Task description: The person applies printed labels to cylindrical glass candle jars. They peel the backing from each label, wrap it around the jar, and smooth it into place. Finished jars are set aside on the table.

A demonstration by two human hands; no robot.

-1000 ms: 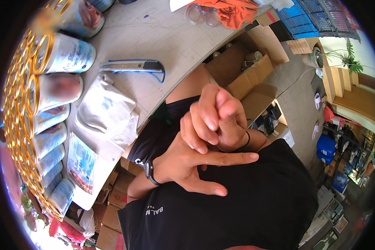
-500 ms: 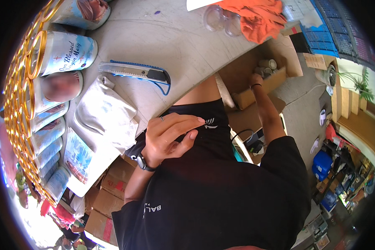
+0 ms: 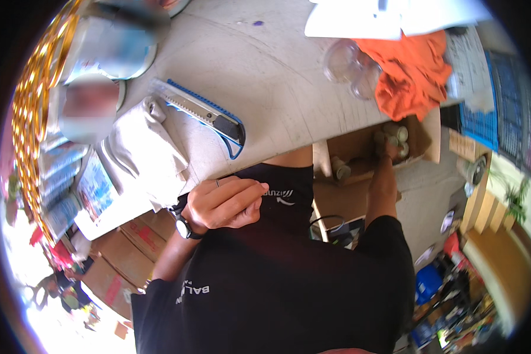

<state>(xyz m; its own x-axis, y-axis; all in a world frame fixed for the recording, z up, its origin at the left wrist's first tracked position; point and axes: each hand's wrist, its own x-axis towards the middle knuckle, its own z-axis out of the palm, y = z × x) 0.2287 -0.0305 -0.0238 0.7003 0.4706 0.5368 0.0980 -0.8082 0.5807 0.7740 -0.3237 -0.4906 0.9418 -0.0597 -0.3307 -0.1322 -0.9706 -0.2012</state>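
Left hand (image 3: 227,203) curled closed against the black shirt (image 3: 289,277) at the chest, gripping nothing visible, right hand (image 3: 390,152) reaching into one cardboard box (image 3: 360,147) of several small jars below the table (image 3: 277,76) edge, grip hidden, one box cutter (image 3: 203,112) on the table beyond, one orange cloth (image 3: 410,74) farthest.

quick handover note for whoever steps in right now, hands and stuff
Left hand: curled against the black shirt, holding nothing visible.
Right hand: reaching down into the open cardboard box under the table edge, among small cans; grip not clear.
On the table: utility knife, folded grey cloth, orange cloth, untouched.
Nothing lifted out of the box yet.
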